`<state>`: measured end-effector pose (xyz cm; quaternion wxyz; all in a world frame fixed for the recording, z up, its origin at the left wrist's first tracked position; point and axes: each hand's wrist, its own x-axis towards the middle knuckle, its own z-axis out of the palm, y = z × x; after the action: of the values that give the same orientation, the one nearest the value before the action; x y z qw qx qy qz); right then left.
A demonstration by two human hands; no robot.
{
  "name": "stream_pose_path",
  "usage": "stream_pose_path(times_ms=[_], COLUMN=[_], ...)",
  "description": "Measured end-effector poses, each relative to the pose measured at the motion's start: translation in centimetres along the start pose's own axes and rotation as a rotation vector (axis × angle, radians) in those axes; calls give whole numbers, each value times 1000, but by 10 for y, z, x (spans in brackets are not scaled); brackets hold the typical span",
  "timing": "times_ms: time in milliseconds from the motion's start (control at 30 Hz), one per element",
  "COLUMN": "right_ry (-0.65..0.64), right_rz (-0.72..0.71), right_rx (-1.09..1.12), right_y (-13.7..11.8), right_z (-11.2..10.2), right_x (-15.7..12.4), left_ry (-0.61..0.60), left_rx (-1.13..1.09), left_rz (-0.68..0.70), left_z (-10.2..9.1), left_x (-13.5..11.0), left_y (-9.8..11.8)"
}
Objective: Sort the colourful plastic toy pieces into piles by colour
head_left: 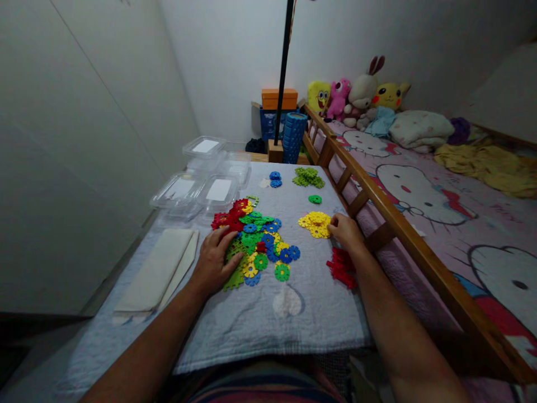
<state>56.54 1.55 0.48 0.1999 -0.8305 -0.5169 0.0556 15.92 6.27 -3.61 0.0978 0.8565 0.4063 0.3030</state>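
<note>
A mixed pile of flat plastic flower-shaped discs [255, 238], red, blue, green and yellow, lies on a pale quilted cloth [268, 313]. My left hand [216, 260] rests flat on the pile's left edge, fingers spread over green pieces. My right hand [344, 230] sits with fingers curled at the right edge of a small heap of yellow discs [315, 223]. Red discs [340, 267] lie under my right wrist. Further back are light green discs [308, 177], one dark green disc [314, 198] and blue discs [275, 179].
Several clear plastic lidded boxes [205, 179] stand at the back left. A folded cream cloth [157, 271] lies left of my left hand. A wooden bed rail [394, 218] runs along the right, with plush toys [356, 95] on the bed behind. A black pole [283, 73] rises at the back.
</note>
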Motion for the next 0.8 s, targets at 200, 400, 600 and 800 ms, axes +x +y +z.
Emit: stream_pose_path(times_ms=[200,400,600,800], right_ry=[-25,-365,-428,-445], right_rz=[-46,-426,-521,-425], right_rx=[38,159,2,-54], right_y=[-28,-65,-77,-81], right_z=[-12,9,25,24], right_x=[-21,-49,-63,-64], left_ry=[0,4,22,15], left_rx=[-4,-6,-8,-11], left_rz=[-2,-13,-21,-36], left_z=[-1,-1,-1,-1], left_x=[1,1,1,0], left_y=[1,1,1,-1])
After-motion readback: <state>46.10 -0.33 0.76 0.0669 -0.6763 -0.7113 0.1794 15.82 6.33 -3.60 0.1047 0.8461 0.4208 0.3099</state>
